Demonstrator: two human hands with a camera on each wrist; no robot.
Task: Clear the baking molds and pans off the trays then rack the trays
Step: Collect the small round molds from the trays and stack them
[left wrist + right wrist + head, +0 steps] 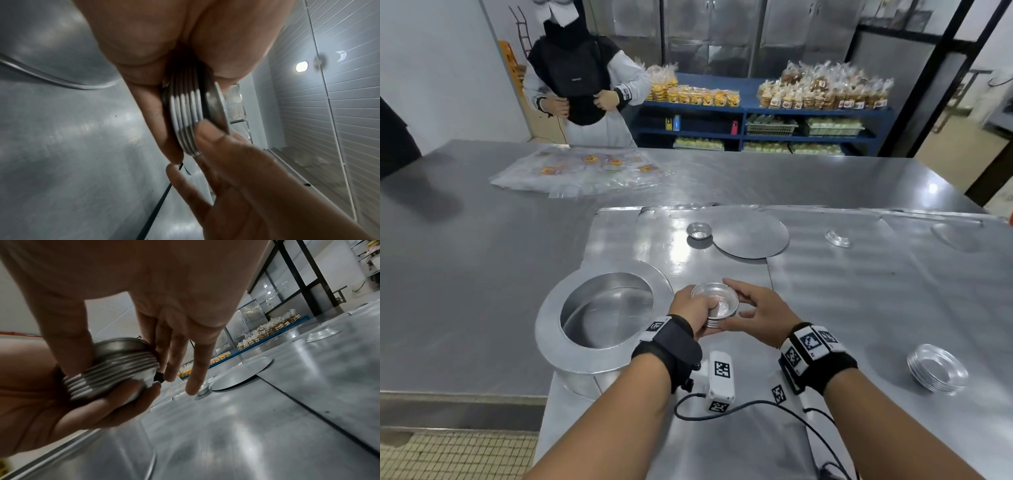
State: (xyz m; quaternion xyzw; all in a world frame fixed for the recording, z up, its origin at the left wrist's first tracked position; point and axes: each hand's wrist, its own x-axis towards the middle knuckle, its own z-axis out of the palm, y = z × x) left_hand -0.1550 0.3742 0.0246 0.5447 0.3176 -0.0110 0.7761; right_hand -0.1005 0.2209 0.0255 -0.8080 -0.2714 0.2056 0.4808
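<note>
A stack of small round metal molds point(717, 310) point(185, 116) point(111, 373) is held above the flat steel trays point(842, 308). My left hand point(700, 317) grips it from below and the left, fingers curled under. My right hand point(738, 303) pinches the stack's upper rims between thumb and index finger point(69, 350); its other fingers point down. The top mold sits slightly raised from the rest. On the trays lie a single small mold point(699, 230), a flat round disc point(751, 236), an upturned mold point(838, 237) and a second stack of molds point(936, 371).
A large round pan point(606, 308) with a wide flange stands just left of my hands, at the tray's left edge. Plastic bags point(582, 171) lie on the far steel table. A person point(582, 89) stands behind it, beside blue shelves point(756, 113) of packed goods.
</note>
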